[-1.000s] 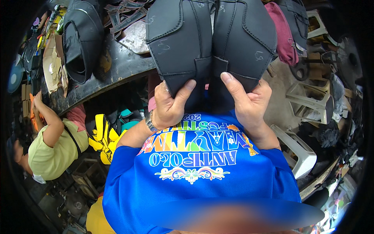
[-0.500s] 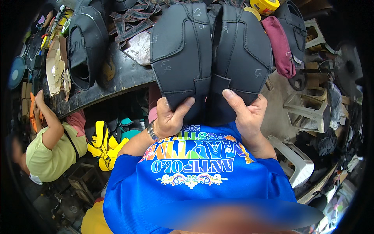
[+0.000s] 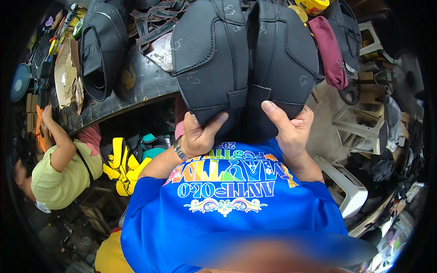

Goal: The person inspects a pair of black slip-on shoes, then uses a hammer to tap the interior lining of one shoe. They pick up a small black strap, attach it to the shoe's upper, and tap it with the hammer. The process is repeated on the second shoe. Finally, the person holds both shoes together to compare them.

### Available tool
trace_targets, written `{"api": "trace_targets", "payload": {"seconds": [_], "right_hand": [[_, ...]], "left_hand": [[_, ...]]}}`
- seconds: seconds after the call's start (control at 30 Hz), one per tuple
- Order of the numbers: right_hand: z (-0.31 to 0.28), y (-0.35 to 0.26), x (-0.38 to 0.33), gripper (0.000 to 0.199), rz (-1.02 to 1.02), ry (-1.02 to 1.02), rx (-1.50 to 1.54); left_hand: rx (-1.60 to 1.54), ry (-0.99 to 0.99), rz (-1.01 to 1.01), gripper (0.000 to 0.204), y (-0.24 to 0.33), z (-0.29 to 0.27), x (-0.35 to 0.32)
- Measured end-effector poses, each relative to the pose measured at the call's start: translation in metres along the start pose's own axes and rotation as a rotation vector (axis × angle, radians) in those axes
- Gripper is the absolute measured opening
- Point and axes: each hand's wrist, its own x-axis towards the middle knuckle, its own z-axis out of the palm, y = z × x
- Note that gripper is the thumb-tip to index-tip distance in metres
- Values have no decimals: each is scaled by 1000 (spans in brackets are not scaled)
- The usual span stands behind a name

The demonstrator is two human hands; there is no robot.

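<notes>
Two black stitched shoe uppers (image 3: 198, 52), with pale hand-drawn marks on them, are held up side by side in front of my chest. My left hand (image 3: 202, 135) grips the lower end of the left one, thumb pressed on its face. The matching right shoe upper (image 3: 291, 50) is pinched at its lower edge by my right hand (image 3: 291, 129), its thumb also on top. The fingers behind both pieces are mostly hidden. A metal-banded watch (image 3: 179, 149) is on my left wrist.
A dark worktable (image 3: 150, 86) lies ahead, bearing another black upper (image 3: 104, 45), dark strap pieces (image 3: 157, 20) and a torn carton (image 3: 68, 75). A maroon pouch (image 3: 330, 52) lies beyond my right hand. Pale stools (image 3: 359, 127) stand at right; a co-worker (image 3: 68, 175) is at left.
Both shoe uppers have come slightly nearer and look a little larger, their tops reaching the upper edge of the picture. My grip on them looks the same.
</notes>
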Motion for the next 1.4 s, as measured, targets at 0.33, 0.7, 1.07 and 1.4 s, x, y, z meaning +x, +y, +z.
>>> {"api": "trace_targets", "payload": {"seconds": [0.33, 0.7, 1.07, 1.4], "right_hand": [[0, 4, 1, 14, 3, 5, 7], [1, 7, 4, 14, 19, 40, 16], [4, 5, 5, 15, 20, 31, -7], [5, 7, 2, 11, 22, 21, -32]], "left_hand": [[3, 2, -34, 24, 7, 1, 4], [49, -36, -93, 24, 5, -1, 6], [-25, 64, -109, 21, 5, 5, 10], [25, 38, -25, 22, 0, 0, 6]]}}
